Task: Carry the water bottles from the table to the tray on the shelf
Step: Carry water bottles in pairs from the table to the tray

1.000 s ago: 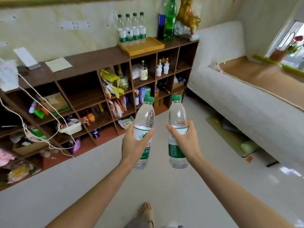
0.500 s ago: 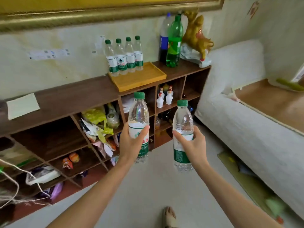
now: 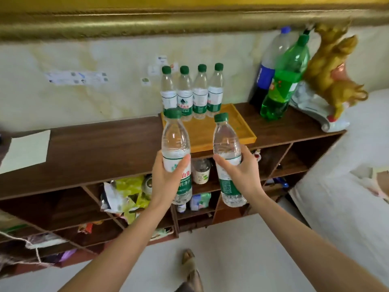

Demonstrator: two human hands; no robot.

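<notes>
a dark wooden shelf [image 3: 101, 148] is set against a pale marbled wall [image 3: 84, 98], with a white sofa [image 3: 345, 207] to the right and a light floor [image 3: 242, 249] below. a yellow tray [image 3: 242, 125] is seen on the shelf top, four water bottles [image 3: 191, 95] lined along its far edge. one water bottle [image 3: 175, 144] is clasped upright by the left hand [image 3: 166, 180], another bottle [image 3: 227, 148] by the right hand [image 3: 244, 171], both held near the tray's near edge. cluttered cubbies [image 3: 126, 197] are visible underneath.
</notes>
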